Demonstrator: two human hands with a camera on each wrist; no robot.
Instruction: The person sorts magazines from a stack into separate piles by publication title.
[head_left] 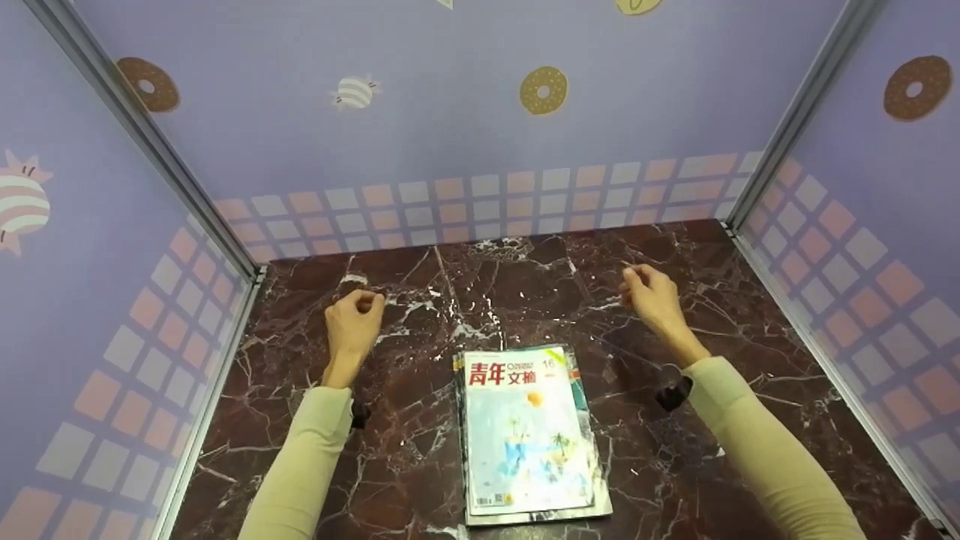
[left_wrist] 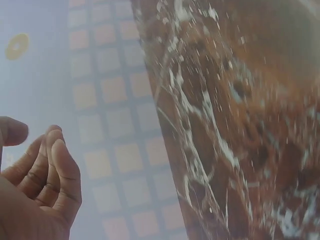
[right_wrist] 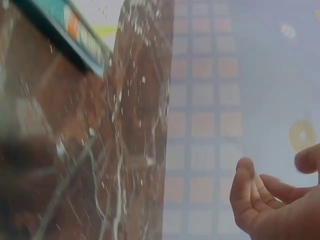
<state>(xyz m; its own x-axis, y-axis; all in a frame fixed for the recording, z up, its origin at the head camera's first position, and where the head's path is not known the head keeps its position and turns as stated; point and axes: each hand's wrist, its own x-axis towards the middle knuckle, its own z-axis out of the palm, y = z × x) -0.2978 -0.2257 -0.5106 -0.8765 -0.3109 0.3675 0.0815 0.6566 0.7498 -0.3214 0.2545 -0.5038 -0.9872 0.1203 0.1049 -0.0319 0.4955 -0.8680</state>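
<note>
A small stack of magazines (head_left: 525, 439) lies on the dark red marbled table, its top cover pale blue with red Chinese lettering and an orange sun. To the left of the stack and farther back is my left hand (head_left: 354, 324), over the table with fingers loosely curled and nothing held. My right hand (head_left: 654, 296) is over the table beyond the stack's right side, also loosely curled around nothing. In the left wrist view a gap shows between thumb and fingers (left_wrist: 65, 165). The right wrist view shows the same gap, with a corner of the magazines (right_wrist: 75, 35) at upper left.
The marbled table (head_left: 420, 330) meets a purple back wall (head_left: 442, 135) with a checkered band and printed doughnuts. Side panels (head_left: 75, 315) stand left and right, joined by grey metal posts. A dark wrist device (head_left: 673, 394) sits at the right cuff.
</note>
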